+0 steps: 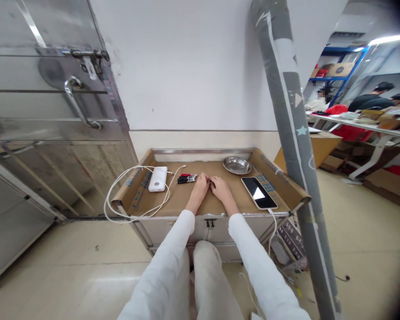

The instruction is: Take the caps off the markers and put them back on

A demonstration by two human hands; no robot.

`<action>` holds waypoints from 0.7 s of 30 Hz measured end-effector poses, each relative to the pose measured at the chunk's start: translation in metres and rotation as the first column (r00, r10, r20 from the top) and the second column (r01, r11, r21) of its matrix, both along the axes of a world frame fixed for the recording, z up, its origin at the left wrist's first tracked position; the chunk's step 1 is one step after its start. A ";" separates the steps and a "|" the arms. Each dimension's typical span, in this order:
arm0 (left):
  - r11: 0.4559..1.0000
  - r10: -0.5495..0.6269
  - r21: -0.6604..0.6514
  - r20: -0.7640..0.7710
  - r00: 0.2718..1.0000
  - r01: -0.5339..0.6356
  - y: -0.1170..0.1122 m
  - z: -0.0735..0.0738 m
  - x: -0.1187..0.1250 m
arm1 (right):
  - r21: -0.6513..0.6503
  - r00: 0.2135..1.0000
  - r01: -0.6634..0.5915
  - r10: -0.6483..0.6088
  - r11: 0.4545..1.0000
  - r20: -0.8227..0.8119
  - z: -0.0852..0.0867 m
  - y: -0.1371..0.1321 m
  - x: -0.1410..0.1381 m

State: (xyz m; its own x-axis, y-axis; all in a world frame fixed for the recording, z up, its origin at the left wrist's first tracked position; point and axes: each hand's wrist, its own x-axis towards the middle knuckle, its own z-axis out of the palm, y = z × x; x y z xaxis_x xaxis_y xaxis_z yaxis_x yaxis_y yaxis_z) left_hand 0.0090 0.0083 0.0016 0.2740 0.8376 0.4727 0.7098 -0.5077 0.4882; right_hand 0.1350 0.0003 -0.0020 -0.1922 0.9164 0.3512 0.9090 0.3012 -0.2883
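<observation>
Both hands meet over the middle of the cardboard-lined cabinet top (pixel 186 200), with their fingertips close together. My left hand (pixel 202 184) has its fingers curled and pressed together. My right hand (pixel 220 186) bends its fingers in against the left one. Something small and dark may lie between the fingertips, but I cannot make it out. Just left of my left hand is a row of several black pens or markers (pixel 186 179), with a red one (pixel 187 175) at the far end. Beyond my right hand stands a round shallow metal dish (pixel 237 165).
A white power bank (pixel 158 179) with a looped white cable (pixel 120 178) lies at the left. On the right is a phone (pixel 259 193), plugged into a cable. A tall grey roll (pixel 296 133) leans beside the cabinet. People sit at a cluttered table (pixel 363 119) farther right.
</observation>
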 end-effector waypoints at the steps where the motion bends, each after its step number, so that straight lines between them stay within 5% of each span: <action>1: 1.000 0.000 -0.014 0.026 1.000 0.001 0.002 0.000 0.000 | 0.009 1.000 0.007 -0.007 1.000 0.015 0.000 0.001 0.000; 10: 0.996 0.041 0.073 0.127 0.991 -0.051 0.017 -0.006 0.001 | 0.079 0.997 0.069 -0.072 0.995 0.040 -0.003 0.005 0.003; 21: 0.977 -0.067 0.214 0.230 0.971 0.017 0.008 -0.001 -0.002 | 0.139 0.998 0.044 -0.036 0.989 -0.056 -0.011 0.012 0.008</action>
